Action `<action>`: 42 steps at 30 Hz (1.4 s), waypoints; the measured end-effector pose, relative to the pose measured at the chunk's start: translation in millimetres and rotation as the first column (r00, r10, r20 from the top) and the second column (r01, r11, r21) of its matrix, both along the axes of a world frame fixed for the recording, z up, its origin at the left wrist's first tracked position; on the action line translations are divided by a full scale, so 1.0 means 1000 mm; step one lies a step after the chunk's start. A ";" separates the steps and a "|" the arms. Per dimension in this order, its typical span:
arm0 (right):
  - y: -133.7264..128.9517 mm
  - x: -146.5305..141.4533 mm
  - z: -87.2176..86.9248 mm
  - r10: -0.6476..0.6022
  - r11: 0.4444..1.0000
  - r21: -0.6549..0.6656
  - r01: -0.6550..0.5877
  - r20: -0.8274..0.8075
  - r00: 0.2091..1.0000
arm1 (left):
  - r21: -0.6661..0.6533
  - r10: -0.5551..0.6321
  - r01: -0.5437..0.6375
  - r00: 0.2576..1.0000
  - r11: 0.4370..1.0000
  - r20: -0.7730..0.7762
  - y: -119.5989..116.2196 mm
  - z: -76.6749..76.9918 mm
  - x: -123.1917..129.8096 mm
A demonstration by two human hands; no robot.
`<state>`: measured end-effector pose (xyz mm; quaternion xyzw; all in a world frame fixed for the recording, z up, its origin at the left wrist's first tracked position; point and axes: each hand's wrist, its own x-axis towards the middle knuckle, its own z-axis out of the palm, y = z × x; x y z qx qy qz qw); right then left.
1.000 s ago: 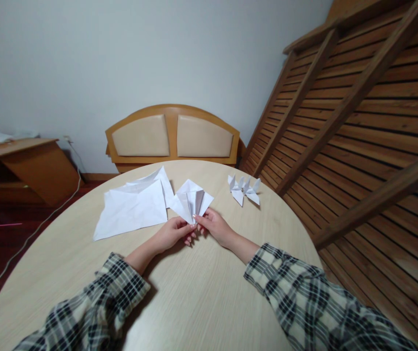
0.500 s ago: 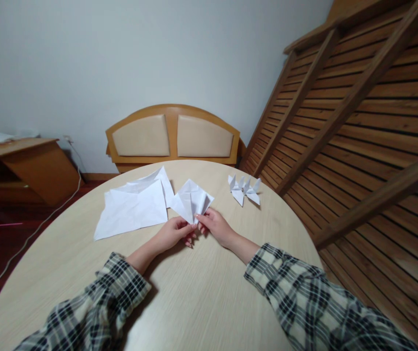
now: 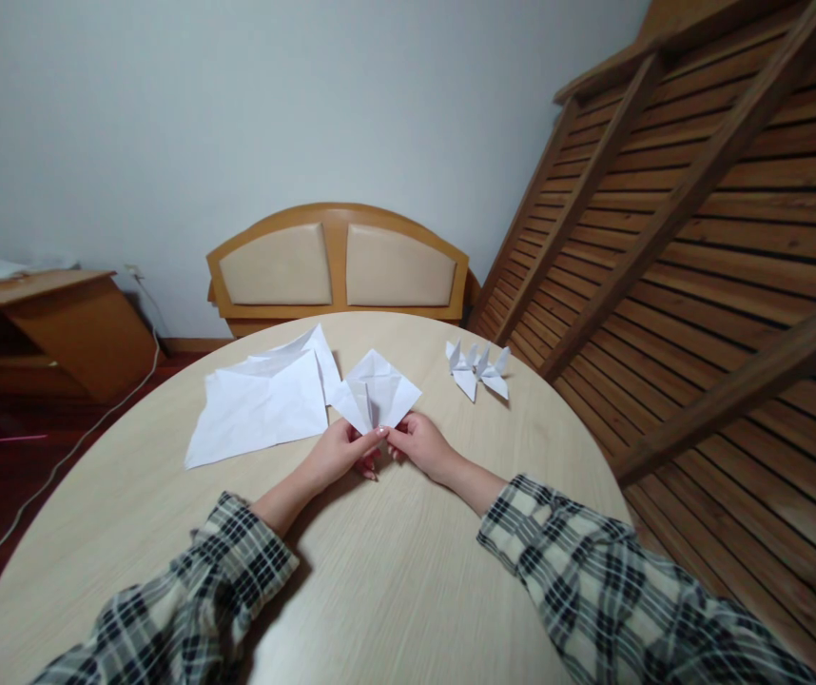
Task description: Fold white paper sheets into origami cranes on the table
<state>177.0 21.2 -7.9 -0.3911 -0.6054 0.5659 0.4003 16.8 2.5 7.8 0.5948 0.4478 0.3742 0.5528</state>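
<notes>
A diamond-shaped piece of folded white paper is held over the middle of the round table, with a narrow flap standing up near its centre. My left hand pinches its bottom corner from the left. From the right, my right hand grips the same corner, thumb close to the other thumb. Loose white sheets lie overlapping just left of the folded piece. Folded white paper shapes with pointed tips stand on the table to the right.
Beyond the table is a wooden headboard with two beige panels. A slatted wooden frame leans along the right side. At the left stand a low wooden desk and a pale cable on the dark floor.
The right side of the folded paper has opened out flatter, and the upright flap now leans left of centre. My right thumb has shifted down to the bottom corner.
</notes>
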 end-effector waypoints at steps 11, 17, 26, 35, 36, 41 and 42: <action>-0.003 0.000 0.001 -0.002 0.999 0.048 -0.002 0.077 0.997 | -0.053 0.074 -0.071 0.995 0.996 0.065 -0.002 -0.002 0.002; -0.003 0.001 0.002 0.044 0.998 0.044 -0.046 0.043 0.998 | -0.135 0.057 -0.029 0.977 0.990 0.204 -0.002 -0.006 -0.001; 0.000 0.004 0.002 0.063 0.998 -0.015 -0.063 0.007 0.998 | -0.198 0.139 -0.080 0.942 0.977 0.305 0.003 -0.004 -0.005; -0.003 0.005 0.007 0.095 0.995 -0.023 -0.095 -0.028 0.995 | -0.245 0.189 -0.092 0.891 0.965 0.413 0.005 -0.002 -0.007; -0.003 0.005 0.007 0.095 0.995 -0.024 -0.095 -0.030 0.995 | -0.238 0.181 -0.086 0.891 0.968 0.417 0.005 -0.002 -0.007; -0.001 0.005 0.004 0.091 0.996 -0.005 -0.091 -0.036 0.995 | -0.216 0.164 -0.077 0.893 0.973 0.419 0.003 -0.001 -0.007; -0.001 0.004 0.003 0.090 0.996 0.002 -0.090 -0.040 0.995 | -0.219 0.168 -0.081 0.894 0.972 0.415 0.003 -0.001 -0.007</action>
